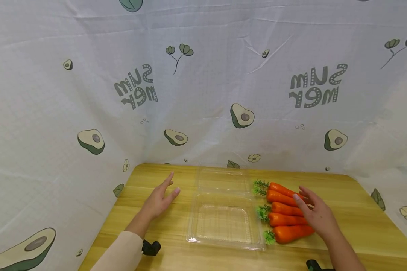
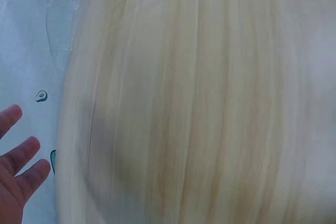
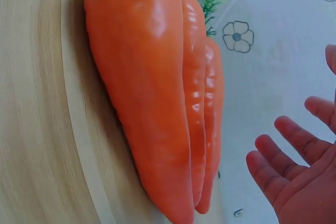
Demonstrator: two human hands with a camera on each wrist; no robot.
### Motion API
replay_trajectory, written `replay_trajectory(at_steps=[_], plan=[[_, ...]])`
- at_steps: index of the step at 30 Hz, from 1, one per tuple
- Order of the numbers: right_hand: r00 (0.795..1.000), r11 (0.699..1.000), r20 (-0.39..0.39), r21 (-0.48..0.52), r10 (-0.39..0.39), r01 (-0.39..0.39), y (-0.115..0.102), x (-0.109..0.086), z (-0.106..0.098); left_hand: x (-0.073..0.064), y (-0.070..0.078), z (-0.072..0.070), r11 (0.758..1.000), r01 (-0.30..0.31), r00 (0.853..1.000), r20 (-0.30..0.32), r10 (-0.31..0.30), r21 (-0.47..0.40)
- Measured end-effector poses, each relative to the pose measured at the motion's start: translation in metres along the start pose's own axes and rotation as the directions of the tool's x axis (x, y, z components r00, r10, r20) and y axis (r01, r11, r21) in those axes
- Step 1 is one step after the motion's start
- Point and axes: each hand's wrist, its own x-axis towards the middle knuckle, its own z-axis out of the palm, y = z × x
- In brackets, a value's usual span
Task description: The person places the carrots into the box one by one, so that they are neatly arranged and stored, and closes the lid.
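Several orange carrots (image 1: 286, 219) with green leafy tops lie in a row on the right of the table, their tops pointing left. My right hand (image 1: 320, 216) hovers over their tapered ends with fingers spread, holding nothing; in the right wrist view its fingers (image 3: 294, 161) are apart from the carrots (image 3: 142, 87). A clear plastic container (image 1: 224, 224) with its lid (image 1: 222, 180) folded back stands open in the middle. To its left my left hand (image 1: 156, 201) is held above the table, fingers extended and holding nothing. In the left wrist view only some fingers of that hand (image 2: 18, 171) show.
The wooden table (image 1: 169, 259) has rounded back corners. A white cloth (image 1: 203, 86) printed with avocados hangs behind it and at both sides. Black wrist devices (image 1: 151, 248) show below each hand.
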Motion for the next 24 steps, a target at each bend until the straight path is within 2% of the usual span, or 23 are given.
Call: replay_trajectory(at_steps=[5,10,15,19,24], plan=[[1.000,0.999,-0.012,0.041,0.018,-0.017,-0.001,-0.002,0.001,-0.003,0.003,0.010,0.984,0.015,1.000,0.003,-0.015,-0.177],[0.998,0.994,0.015,0.091,0.055,-0.057,0.001,-0.003,0.000,-0.005,0.008,0.019,0.950,0.014,1.000,0.001,-0.014,-0.312],[0.994,0.991,0.063,0.086,0.094,-0.099,0.002,-0.005,-0.002,-0.006,0.010,0.029,0.907,0.002,1.000,-0.003,-0.003,-0.421],[0.990,0.986,0.106,0.129,0.095,-0.109,0.005,-0.009,0.000,-0.006,0.011,0.038,0.878,0.019,1.000,0.006,-0.018,-0.478],[0.978,0.975,0.168,0.161,0.127,-0.154,0.008,-0.011,0.003,-0.005,0.013,0.049,0.817,0.035,0.999,0.031,-0.020,-0.576]])
